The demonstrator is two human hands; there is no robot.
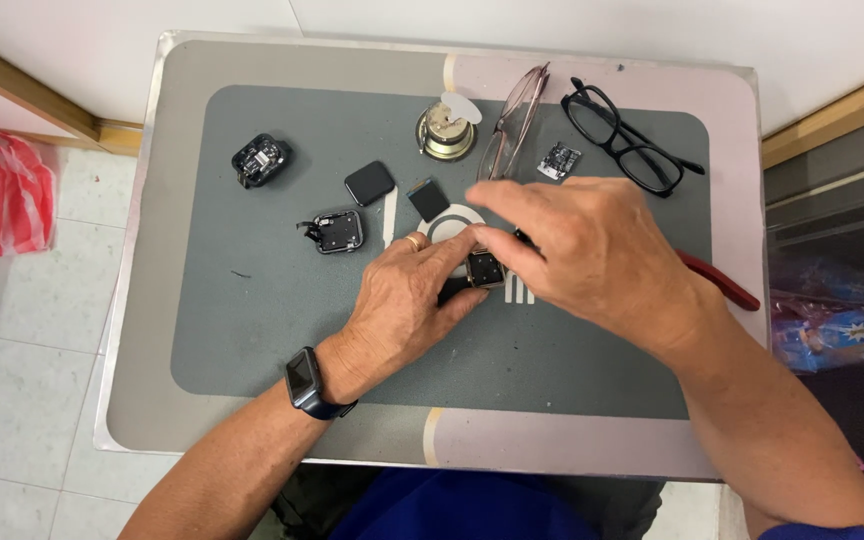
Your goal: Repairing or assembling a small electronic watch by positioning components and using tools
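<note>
While left hand [407, 300] pins small square watch module [485, 268] flat on grey mat [252, 300] near table centre, right hand [592, 250] pinches thin dark tool at its edge, steadying work. Spare screens, casings, two glasses parked along far edge, out of way. Red-handled pliers [722, 280] near right edge.
</note>
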